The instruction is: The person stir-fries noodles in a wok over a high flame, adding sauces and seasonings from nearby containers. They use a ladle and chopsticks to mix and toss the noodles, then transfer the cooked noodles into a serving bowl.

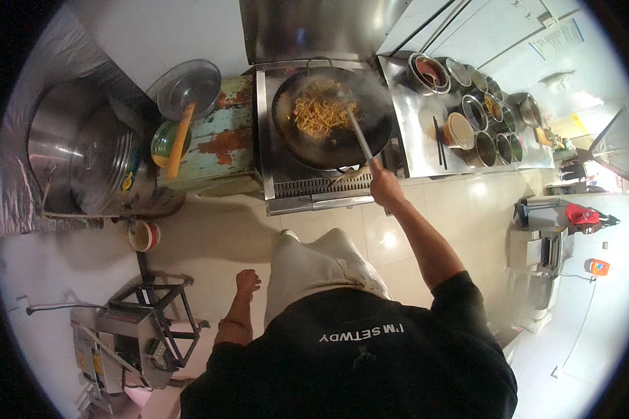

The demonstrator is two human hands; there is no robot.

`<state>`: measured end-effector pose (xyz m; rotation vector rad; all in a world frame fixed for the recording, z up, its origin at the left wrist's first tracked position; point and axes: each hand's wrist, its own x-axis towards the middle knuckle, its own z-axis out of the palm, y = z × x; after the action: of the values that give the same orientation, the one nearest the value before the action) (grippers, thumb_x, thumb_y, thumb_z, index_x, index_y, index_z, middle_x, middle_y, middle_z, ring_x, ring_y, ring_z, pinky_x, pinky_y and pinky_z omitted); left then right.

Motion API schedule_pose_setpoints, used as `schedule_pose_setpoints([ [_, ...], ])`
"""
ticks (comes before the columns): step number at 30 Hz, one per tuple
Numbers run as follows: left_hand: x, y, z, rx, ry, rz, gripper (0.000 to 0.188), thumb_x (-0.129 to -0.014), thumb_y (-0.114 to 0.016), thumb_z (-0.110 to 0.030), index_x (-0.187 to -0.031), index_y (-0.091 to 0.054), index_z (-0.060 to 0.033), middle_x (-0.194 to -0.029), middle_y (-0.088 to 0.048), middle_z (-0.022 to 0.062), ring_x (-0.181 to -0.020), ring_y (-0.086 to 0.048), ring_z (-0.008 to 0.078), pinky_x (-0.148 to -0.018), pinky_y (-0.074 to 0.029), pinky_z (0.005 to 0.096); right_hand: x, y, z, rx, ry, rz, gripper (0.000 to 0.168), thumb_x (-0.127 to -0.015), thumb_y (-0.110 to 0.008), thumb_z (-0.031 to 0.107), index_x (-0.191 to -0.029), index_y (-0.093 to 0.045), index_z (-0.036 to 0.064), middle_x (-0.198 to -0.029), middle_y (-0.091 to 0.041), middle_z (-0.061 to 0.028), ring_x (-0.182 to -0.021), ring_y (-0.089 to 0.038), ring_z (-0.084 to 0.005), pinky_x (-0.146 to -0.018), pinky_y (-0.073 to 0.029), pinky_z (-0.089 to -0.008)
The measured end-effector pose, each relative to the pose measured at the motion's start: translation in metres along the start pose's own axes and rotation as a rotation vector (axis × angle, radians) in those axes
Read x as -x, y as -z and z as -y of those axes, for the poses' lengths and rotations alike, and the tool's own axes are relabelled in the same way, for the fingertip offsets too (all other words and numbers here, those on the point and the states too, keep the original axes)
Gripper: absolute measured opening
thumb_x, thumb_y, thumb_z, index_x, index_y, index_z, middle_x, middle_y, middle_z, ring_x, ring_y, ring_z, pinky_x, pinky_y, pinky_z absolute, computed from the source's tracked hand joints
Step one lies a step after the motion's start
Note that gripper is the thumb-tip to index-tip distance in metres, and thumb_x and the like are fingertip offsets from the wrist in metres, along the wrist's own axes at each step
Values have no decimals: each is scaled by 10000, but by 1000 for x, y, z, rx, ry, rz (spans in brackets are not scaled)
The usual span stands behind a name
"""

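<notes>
My right hand [387, 184] is closed around the metal handle of a cooking ladle or spatula [360, 133], just beyond the front right rim of a large black wok [304, 153]. The tool's far end reaches into steaming fried noodles [320, 112], where steam blurs its head. The wok sits on a steel stove [289, 201]. A light-coloured cloth [352, 175] lies at the wok's front edge, partly hidden by my right hand. My left hand [248, 282] hangs low beside my left hip, away from the stove, its fingers loosely curled with nothing visible in them.
Left of the stove, a wooden handle [181, 141] lies across a green bowl [162, 144] and a strainer [188, 84]. A large steel pot [57, 152] stands farther left. On the right steel counter [419, 157] are black chopsticks [440, 144], a plastic tub [458, 131] and several metal containers. A machine [131, 340] stands lower left.
</notes>
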<state>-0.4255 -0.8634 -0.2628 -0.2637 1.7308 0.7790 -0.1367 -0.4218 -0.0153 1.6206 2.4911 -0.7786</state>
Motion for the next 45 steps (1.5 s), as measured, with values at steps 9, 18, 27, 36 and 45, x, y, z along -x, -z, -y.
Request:
schedule_pose_setpoints([
  [9, 19, -34, 1, -202, -128, 133, 173, -963, -565, -92, -797, -595, -51, -717, -564, 29, -585, -515, 139, -505, -465, 315, 92, 65, 0, -34, 101, 193, 612, -852, -499, 21, -1459, -442, 78, -1053, -657, -336, -1016, -650, -474, -858, -519, -546],
  [18, 10, -38, -41, -150, -152, 102, 223, -965, -598, -165, -1128, -630, -16, -909, -646, 94, -760, -649, 217, -678, -549, 364, 55, 19, -3, -185, 101, 96, 613, -852, -497, 9, -1461, -448, 61, -1046, -667, -333, -986, -662, -478, -865, -520, -539],
  [27, -51, -38, -10, -1206, -1184, 157, 184, -888, -509, 24, -721, -585, 5, -731, -603, 92, -651, -565, 211, -600, -475, 389, 5, -51, -13, 9, 53, 301, 444, -859, -465, -1, -1299, -519, -27, -958, -660, -319, -949, -671, -427, -798, -532, -542],
  [36, 51, -183, -123, -498, -478, 344, 206, -894, -644, -191, -922, -654, 12, -815, -653, 89, -754, -648, 212, -699, -523, 369, 42, 12, -43, -55, -36, 125, 639, -905, -519, 51, -1499, -290, 4, -902, -652, -258, -867, -680, -434, -670, -552, -500],
  [45, 122, -318, -249, 287, -268, 659, 306, -1005, -547, -289, -1118, -589, -8, -979, -691, 110, -902, -688, 273, -751, -561, 383, 57, 45, -53, -7, 209, 220, 601, -871, -582, 62, -1439, -387, 30, -893, -670, -272, -874, -697, -416, -658, -558, -507],
])
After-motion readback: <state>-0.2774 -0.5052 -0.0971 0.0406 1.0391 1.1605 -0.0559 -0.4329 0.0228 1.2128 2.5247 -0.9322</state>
